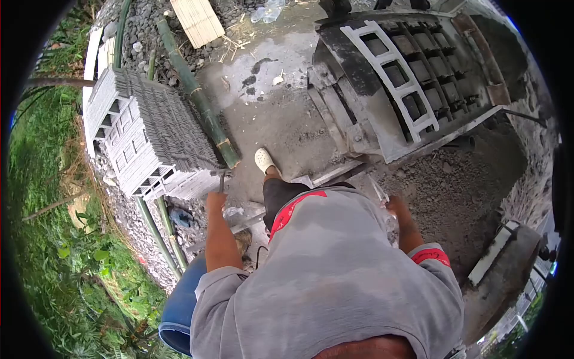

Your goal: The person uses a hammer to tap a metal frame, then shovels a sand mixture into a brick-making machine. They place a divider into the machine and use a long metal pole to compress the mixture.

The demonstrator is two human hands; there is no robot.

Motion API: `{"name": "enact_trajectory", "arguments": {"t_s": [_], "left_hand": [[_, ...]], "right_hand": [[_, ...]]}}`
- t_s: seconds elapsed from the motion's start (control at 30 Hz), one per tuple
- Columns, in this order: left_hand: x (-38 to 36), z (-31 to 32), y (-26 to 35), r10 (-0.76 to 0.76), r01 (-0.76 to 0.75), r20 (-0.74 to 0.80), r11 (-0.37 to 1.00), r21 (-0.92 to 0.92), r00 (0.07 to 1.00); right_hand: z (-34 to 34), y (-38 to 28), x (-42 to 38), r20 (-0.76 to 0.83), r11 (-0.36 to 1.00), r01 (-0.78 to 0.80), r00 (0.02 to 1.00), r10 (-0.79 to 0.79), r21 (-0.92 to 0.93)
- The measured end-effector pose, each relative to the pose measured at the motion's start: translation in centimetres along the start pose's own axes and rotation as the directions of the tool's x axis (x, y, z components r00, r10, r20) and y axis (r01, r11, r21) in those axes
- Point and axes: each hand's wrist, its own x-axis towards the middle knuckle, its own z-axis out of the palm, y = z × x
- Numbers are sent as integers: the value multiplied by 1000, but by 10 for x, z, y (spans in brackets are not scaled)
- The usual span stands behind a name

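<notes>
My left hand (216, 200) is closed around a short, dark, upright piece (222, 182) that looks like a tool handle; its lower end is hidden. Just beyond that fist stands a grey model-like house (134, 143) with a ridged roof and window openings. On the other side of my body, my right hand (393, 205) is closed beside a thin, pale piece (378, 189). What it grips is too small to make out. Loose dark sand (442, 185) lies to its right.
A large grid mould (427, 66) at upper right carries a pale ladder-shaped piece (394, 78). Bamboo poles (200, 99) lie by the house. A blue barrel (184, 305) stands at lower left, a rusty drum-like container (505, 281) at lower right. Plants (72, 257) border the left.
</notes>
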Motion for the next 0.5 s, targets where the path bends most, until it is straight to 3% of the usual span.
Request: {"name": "enact_trajectory", "arguments": {"t_s": [0.07,0.1,0.17,0.23,0.3,0.37,0.43,0.5], "left_hand": [[67,-17,21,-56,75,134,987,-140,989],[91,-13,21,-87,140,230,964,-225,969],[120,-16,29,65,26,323,963,-267,944],[114,-33,46,141,-12,336,933,-360,931],[122,-32,50,162,-31,386,945,-324,908],[125,-36,57,198,-122,360,967,-223,912],[123,-44,59,268,-223,360,961,-163,894],[112,-51,56,291,-260,225,953,-158,930]], "right_hand": [[21,2,-15,-133,974,-157,982,136,-166],[13,-30,-34,-84,971,-208,976,200,-115],[-15,-92,-64,-46,960,-271,962,268,-70],[-31,-140,-80,-94,945,-292,955,280,-146],[-30,-161,-83,-144,937,-327,940,309,-125],[-34,-189,-71,-177,896,-389,918,356,-216],[-40,-210,-52,-130,956,-263,960,247,-126],[-46,-239,-29,-140,974,-162,980,140,-160]]}}
